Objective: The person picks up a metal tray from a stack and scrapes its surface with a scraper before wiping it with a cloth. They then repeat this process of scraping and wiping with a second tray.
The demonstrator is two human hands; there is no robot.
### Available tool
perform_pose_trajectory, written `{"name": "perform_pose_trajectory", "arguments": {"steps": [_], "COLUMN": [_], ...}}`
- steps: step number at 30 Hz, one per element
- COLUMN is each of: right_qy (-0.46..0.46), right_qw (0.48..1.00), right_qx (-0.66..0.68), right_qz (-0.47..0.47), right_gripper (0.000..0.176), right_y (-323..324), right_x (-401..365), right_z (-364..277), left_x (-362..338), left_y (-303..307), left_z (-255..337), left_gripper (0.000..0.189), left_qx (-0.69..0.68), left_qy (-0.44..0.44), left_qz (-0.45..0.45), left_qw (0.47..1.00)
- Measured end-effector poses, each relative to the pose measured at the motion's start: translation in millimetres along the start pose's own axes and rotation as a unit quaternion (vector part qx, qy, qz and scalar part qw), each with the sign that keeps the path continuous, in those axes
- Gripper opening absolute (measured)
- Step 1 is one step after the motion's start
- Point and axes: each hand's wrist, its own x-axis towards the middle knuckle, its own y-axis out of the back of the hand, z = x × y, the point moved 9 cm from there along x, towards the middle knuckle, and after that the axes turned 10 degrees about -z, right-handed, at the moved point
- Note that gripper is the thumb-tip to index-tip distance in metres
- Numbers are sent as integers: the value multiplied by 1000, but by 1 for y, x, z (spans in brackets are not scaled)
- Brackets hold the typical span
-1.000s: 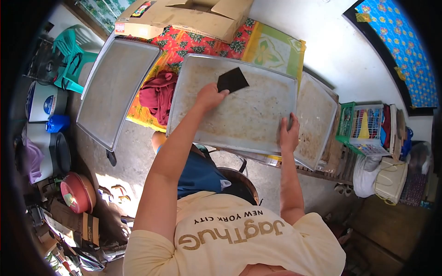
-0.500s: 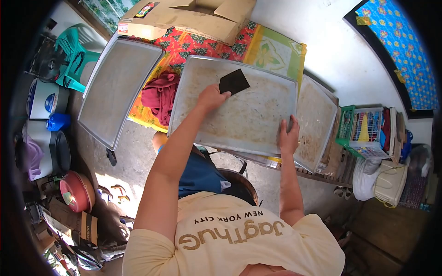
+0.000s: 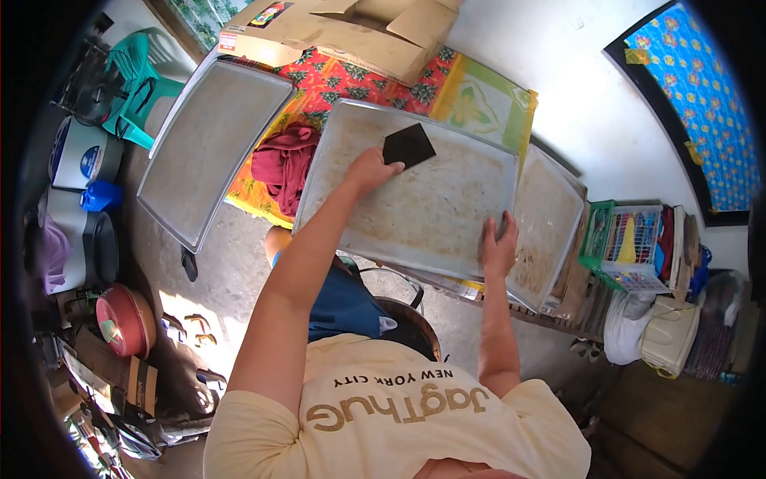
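My left hand pinches a flat black scraper-like piece with straight edges, thumb on top. It lies over a large metal baking tray with brownish stains on its surface. At the tray's right rim, my right hand grips the edge, fingers over the side. Under and to the right of it sits another stained tray. Further left, a third grey tray rests slanted at the table's side. A dark red cloth lies bunched between the two left trays.
A cardboard box stands at the back on a red patterned tablecloth. Plastic baskets are on the right. A green chair, red basin and slippers are to the left. A round container is by my legs.
The view has shifted slightly. The left hand with the black piece and the right hand at the tray's rim keep nearly the same places on the tray.
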Motion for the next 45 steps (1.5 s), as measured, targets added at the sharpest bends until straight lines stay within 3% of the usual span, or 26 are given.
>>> {"name": "perform_pose_trajectory", "arguments": {"steps": [16,19,22,25,28,31,34,37,45], "right_qy": [3,6,3,2,8,7,0,1,4], "right_qw": [1000,1000,1000,1000,1000,1000,1000,1000,1000], "right_qx": [-15,-15,-25,-22,-29,-26,-27,-25,-29], "right_qz": [0,1,1,1,5,5,2,4,2], "right_gripper": [56,56,57,57,56,56,56,56,56], "right_y": [-1,-1,-1,1,0,-1,0,1,0], "right_x": [-1,-2,-2,-3,-1,-2,-3,-3,-2], "right_z": [-1,-2,-3,-5,-3,-3,-5,-7,-5], "left_x": [-11,-4,-7,-6,-9,-6,-12,-10,-18], "left_y": [7,-1,10,1,10,2,9,5,9], "left_z": [12,7,0,3,-3,2,-1,4,11], "left_gripper": [37,34,30,28,27,27,29,31,33], "left_qx": [50,46,18,13,-14,18,27,33,56], "left_qy": [31,6,15,-6,7,-16,31,-8,19], "left_qz": [22,-19,39,-14,37,-3,25,17,14], "left_qw": [998,999,999,1000,999,1000,999,999,998]}}
